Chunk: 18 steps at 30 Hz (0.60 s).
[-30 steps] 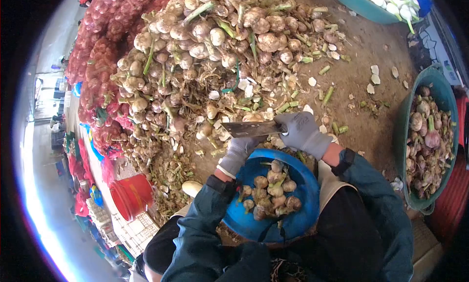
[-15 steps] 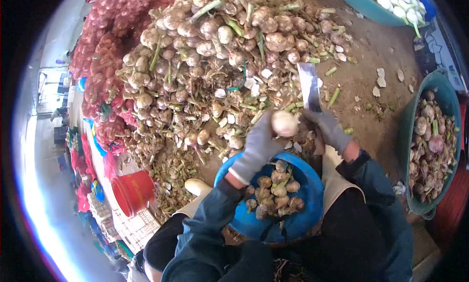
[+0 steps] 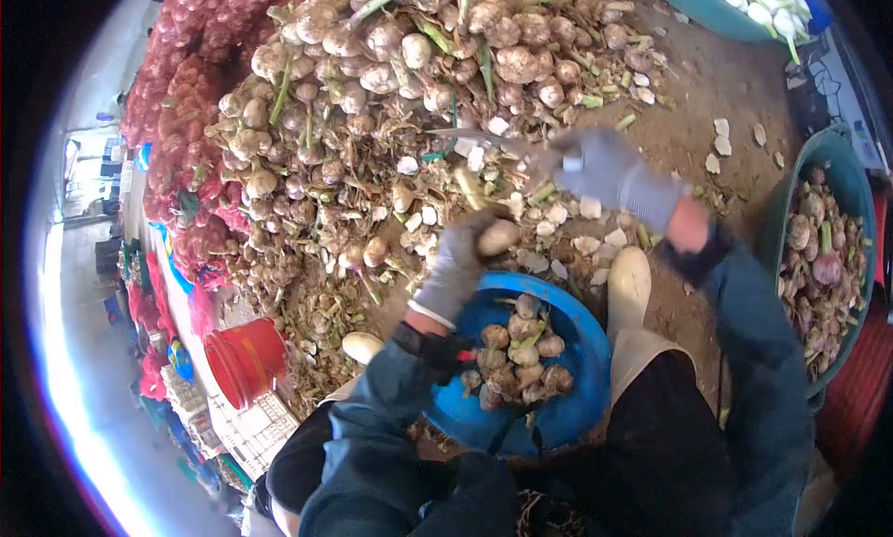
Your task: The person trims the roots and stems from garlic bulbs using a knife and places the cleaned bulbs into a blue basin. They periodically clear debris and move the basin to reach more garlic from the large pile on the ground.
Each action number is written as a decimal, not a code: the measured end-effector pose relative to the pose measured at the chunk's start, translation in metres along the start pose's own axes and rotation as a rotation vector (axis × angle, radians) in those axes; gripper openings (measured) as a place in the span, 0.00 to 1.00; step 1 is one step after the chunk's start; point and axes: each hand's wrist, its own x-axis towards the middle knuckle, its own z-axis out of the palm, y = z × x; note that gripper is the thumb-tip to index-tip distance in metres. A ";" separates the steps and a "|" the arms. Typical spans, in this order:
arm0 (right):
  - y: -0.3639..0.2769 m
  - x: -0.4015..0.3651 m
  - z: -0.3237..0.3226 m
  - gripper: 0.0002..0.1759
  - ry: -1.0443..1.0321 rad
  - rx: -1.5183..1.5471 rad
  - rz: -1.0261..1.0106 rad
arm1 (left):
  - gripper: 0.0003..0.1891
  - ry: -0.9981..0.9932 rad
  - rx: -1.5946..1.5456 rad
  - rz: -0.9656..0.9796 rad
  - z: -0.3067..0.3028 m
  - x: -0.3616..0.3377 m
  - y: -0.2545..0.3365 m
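My gloved left hand (image 3: 456,265) is closed around a garlic bulb (image 3: 499,238) whose stalk points up toward the pile. My gloved right hand (image 3: 605,169), blurred by motion, grips a knife (image 3: 484,137) with its blade reaching left over the heap. Below my left hand sits a blue basin (image 3: 584,328) between my legs, with several garlic bulbs (image 3: 521,355) in it. The big garlic pile (image 3: 372,81), full of stalks and soil, spreads out in front of both hands.
A red bucket (image 3: 244,360) stands at left, near stacked red mesh sacks (image 3: 186,118). On the right is a green tub (image 3: 777,248) of garlic; another tub (image 3: 712,11) holding peeled white garlic is at top right. Cut scraps lie on the ground by my boots (image 3: 630,281).
The knife has swung from upright to pointing left as my right hand moved up and left. My left hand has dropped lower with the bulb, which is now turned stalk-up.
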 end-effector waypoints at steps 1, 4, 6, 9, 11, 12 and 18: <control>-0.003 0.012 -0.017 0.13 -0.003 -0.144 -0.025 | 0.13 -0.018 -0.399 -0.273 -0.011 0.000 0.016; -0.005 0.052 -0.068 0.15 0.136 -0.404 -0.028 | 0.14 0.031 0.201 0.156 -0.024 -0.014 0.028; -0.003 0.070 -0.096 0.13 0.261 -0.231 -0.178 | 0.16 0.115 0.220 0.068 -0.044 -0.012 0.029; -0.045 0.071 -0.131 0.12 0.490 -0.534 -0.157 | 0.14 0.127 0.354 0.113 -0.056 -0.019 0.036; -0.052 0.066 -0.125 0.14 0.462 -0.548 -0.128 | 0.11 0.166 0.354 0.002 -0.055 -0.025 0.053; -0.056 0.062 -0.121 0.16 0.435 -0.562 -0.098 | 0.11 0.171 0.353 0.002 -0.059 -0.028 0.059; 0.008 -0.022 -0.019 0.12 0.031 -0.187 -0.059 | 0.15 0.270 0.561 0.007 -0.053 -0.051 0.121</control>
